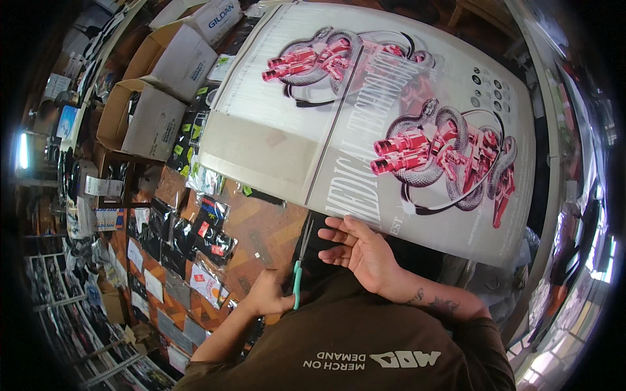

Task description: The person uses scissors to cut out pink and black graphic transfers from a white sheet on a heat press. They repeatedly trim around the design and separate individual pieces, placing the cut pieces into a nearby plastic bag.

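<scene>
My left hand (266, 292) is shut on scissors (297, 281) with turquoise handles, their blades pointing up toward the table's near edge. My right hand (361, 251) is palm up with fingers apart and slightly bent, just below the near edge of a clear printed film (469, 239). Whether its fingertips touch the film, I cannot tell. The film lies over a pale table (254, 146) and hangs a little past the near side. It carries prints of a grey snake wound round a red microscope (440, 156), plus white lettering and small dark round marks.
Cardboard boxes (159, 117) stand at the left beyond the table. Many bagged garments (205, 283) lie on the parquet floor (266, 220) to my left. A rack of folded goods (63, 288) stands farther left. A dark seam (337, 124) crosses the tabletop.
</scene>
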